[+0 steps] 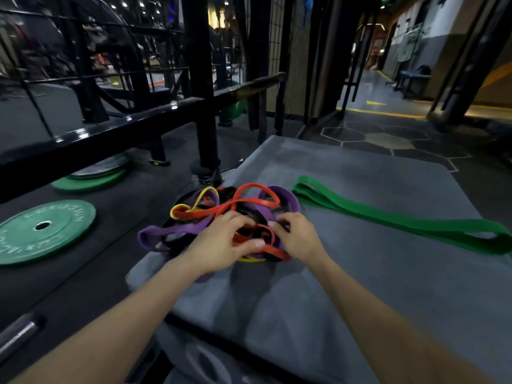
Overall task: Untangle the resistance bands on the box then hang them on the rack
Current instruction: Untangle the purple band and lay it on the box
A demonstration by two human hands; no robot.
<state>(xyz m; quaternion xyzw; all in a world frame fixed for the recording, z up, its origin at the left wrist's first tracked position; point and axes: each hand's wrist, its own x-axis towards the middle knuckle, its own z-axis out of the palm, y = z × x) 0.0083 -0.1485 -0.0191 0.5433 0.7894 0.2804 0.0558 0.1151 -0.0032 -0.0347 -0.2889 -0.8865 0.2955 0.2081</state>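
Both hands in the tangle of bands (221, 217) at the box's (360, 273) near-left corner

My left hand (221, 243) pinches a red band (266, 249); my right hand's (297, 235) fingers curl into the loops; pulling now may tighten knots; green band (401, 220) lies free, right

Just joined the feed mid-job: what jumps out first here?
A tangle of bands, red, purple, yellow and black, lies at the near left of the grey box, with the left hand and right hand working in it. A green band lies apart to the right.
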